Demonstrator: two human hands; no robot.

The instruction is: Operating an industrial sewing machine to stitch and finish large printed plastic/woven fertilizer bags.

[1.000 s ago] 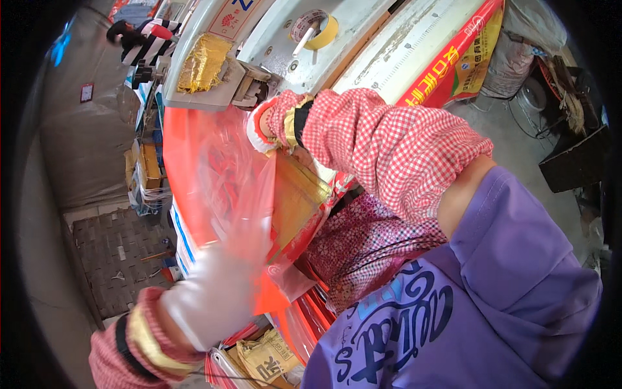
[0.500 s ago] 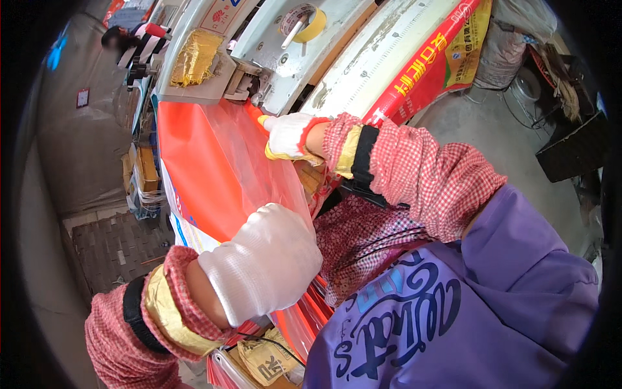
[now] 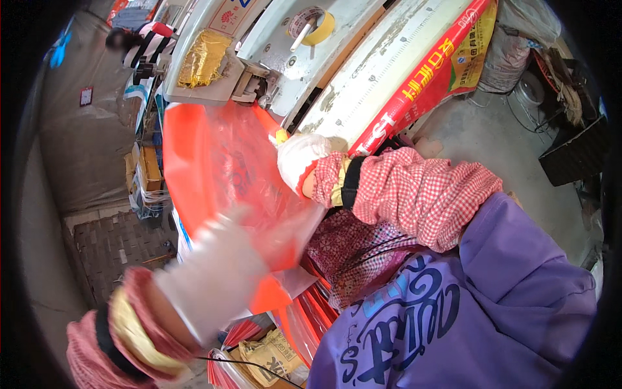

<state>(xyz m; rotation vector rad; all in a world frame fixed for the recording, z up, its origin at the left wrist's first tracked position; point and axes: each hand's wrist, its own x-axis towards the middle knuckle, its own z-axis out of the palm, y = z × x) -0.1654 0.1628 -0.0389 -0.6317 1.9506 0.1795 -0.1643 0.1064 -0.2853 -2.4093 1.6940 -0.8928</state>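
Red-orange plastic film lies spread in front of me, running from the white machine down toward my lap. My left hand, gloved in white, lies flat on the film's lower part, blurred, fingers stretched out and close together. My right hand, also in a white glove, presses on the film's right edge beside the long white ruled rail; whether its fingers pinch the film I cannot tell. A yellow tape roll sits on the machine above. More red sheets are stacked below.
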